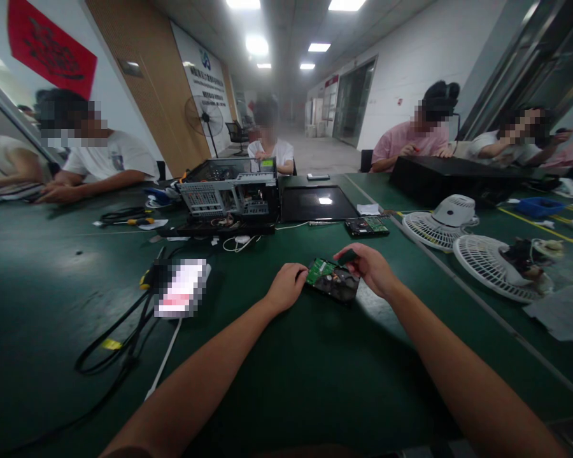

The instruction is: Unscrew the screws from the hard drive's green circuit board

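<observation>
A hard drive (335,284) lies on the green table (315,375) in front of me, its green circuit board facing up. My left hand (286,286) is curled closed against the drive's left edge, holding it. My right hand (370,266) pinches the drive's far right corner, fingers closed on a small dark part there.
An open computer case (229,194) stands beyond, with a black side panel (318,203) and a second drive (367,226) to its right. Fan grilles (494,264) lie on the right. Black cables (119,343) and a blurred phone (180,287) sit left. Several people are seated around.
</observation>
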`<state>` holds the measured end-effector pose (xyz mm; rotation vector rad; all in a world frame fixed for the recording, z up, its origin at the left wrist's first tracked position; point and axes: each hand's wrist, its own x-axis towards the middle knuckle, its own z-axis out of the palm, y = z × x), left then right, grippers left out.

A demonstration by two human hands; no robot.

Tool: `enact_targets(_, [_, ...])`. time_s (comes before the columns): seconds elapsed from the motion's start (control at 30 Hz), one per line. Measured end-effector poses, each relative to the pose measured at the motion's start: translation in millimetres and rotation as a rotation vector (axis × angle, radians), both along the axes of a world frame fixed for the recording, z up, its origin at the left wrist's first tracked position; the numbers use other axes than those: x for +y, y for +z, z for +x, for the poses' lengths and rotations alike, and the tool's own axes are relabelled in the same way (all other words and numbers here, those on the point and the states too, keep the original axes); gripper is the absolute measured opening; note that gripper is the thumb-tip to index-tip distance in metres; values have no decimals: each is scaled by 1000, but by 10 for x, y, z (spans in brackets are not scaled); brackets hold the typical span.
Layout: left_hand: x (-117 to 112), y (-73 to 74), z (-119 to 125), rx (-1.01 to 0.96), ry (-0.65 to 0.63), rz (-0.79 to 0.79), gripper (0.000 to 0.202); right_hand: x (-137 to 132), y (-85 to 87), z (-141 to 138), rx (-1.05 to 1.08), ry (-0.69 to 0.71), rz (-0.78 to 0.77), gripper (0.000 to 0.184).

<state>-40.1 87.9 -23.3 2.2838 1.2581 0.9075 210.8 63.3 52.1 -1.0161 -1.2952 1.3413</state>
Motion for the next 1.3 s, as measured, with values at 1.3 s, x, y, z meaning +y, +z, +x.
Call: enact_targets(1.3, [-9, 20, -4, 5, -2, -27, 22, 57, -154, -47, -170, -103, 233, 44])
